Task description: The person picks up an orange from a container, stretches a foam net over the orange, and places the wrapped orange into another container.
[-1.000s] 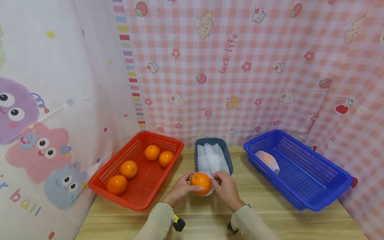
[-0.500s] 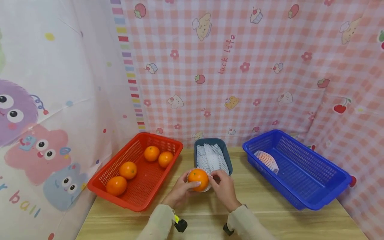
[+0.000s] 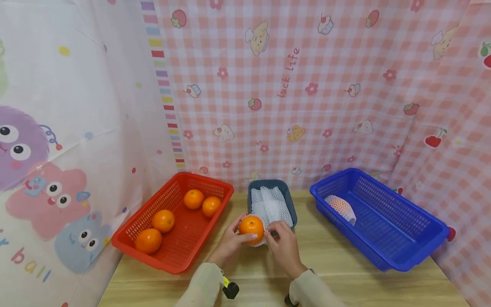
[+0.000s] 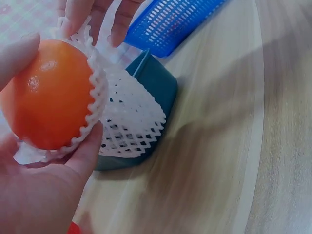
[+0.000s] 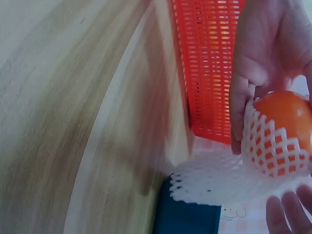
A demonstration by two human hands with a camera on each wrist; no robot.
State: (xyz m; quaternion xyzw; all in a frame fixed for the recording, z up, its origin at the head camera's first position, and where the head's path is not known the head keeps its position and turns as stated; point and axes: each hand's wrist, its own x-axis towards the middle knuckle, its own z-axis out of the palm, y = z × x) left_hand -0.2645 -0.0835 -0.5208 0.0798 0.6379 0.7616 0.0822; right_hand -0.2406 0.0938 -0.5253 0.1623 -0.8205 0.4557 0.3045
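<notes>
An orange (image 3: 251, 229) sits partly inside a white foam net sleeve (image 4: 99, 90), its top bare. My left hand (image 3: 229, 244) grips the fruit and sleeve together, thumb across the orange's front. At the sleeve's right edge, my right hand (image 3: 284, 246) pinches the netting between thumb and finger. The right wrist view shows the mesh (image 5: 270, 141) covering the fruit's lower side. Just behind both hands, more flat foam net sleeves (image 3: 270, 204) lie in a small dark teal basket (image 3: 292, 209).
On the left, a red basket (image 3: 180, 266) holds several loose oranges (image 3: 163, 221). A blue basket (image 3: 383, 262) on the right contains one netted fruit (image 3: 340, 209). All stand on a wooden table (image 3: 326, 277), with patterned cloth (image 3: 238, 115) behind.
Both hands have shifted slightly left and away with the orange, which stays in the left hand. My right fingers remain at the sleeve's edge. The head view has tilted a little upward.
</notes>
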